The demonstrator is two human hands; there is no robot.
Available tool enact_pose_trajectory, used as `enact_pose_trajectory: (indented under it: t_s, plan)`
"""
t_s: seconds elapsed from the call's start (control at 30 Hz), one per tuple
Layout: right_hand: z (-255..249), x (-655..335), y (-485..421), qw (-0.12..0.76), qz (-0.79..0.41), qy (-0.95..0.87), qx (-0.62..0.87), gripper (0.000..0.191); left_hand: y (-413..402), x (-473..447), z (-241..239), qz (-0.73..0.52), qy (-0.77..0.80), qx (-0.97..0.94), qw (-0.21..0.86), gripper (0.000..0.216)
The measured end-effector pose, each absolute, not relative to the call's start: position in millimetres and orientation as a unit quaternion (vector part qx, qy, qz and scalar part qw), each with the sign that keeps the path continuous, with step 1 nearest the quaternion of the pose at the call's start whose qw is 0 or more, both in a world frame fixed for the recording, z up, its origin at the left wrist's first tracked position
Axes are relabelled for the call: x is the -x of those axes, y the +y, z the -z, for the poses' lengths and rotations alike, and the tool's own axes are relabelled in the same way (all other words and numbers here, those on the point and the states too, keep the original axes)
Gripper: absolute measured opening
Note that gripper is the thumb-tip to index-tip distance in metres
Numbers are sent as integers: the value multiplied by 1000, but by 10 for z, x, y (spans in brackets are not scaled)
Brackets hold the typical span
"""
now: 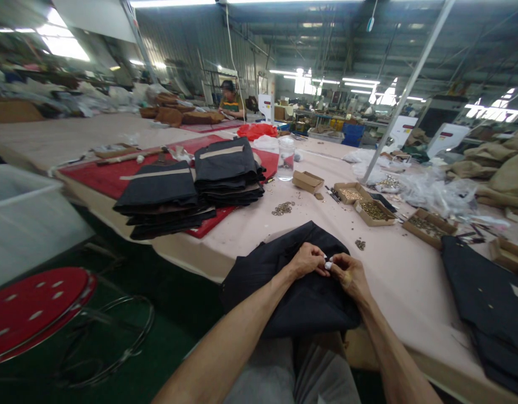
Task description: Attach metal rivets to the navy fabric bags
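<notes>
A dark garment piece (296, 286) lies bunched over the table's near edge and onto my lap. Both my hands meet on top of it. My left hand (308, 260) is closed, its fingers pinched on the cloth. My right hand (348, 273) is closed too, fingertips pressed against the left; white tape shows on the fingertips. What small thing sits between the fingers is too small to make out. A little heap of metal fittings (360, 244) lies just beyond my right hand.
Two stacks of folded dark pieces (191, 188) rest on a red mat (102, 177). Cardboard boxes of metal fittings (372, 210), a clear jar (286, 159) and loose rings (283, 209) stand further back. More dark cloth (490, 303) lies right. A red stool (35, 308) stands left. A person sits far back.
</notes>
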State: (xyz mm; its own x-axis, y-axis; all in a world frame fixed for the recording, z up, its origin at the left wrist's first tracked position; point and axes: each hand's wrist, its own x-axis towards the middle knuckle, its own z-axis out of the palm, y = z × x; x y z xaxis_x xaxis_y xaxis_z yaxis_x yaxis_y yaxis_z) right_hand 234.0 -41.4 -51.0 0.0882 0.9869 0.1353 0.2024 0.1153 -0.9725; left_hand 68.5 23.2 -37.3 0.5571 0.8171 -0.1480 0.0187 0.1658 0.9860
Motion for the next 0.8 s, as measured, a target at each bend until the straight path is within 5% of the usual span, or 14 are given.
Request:
enact_pose_trajectory:
  t_s: [0.6,0.8]
  plan:
    - [474,-2167,-541,329,2,-735,594,32,207,-687,346,-375,515,-664,391,18]
    - [466,-2189,-539,315,-6,-734,601,27,176,-698,324,-380,527,-663,371,17]
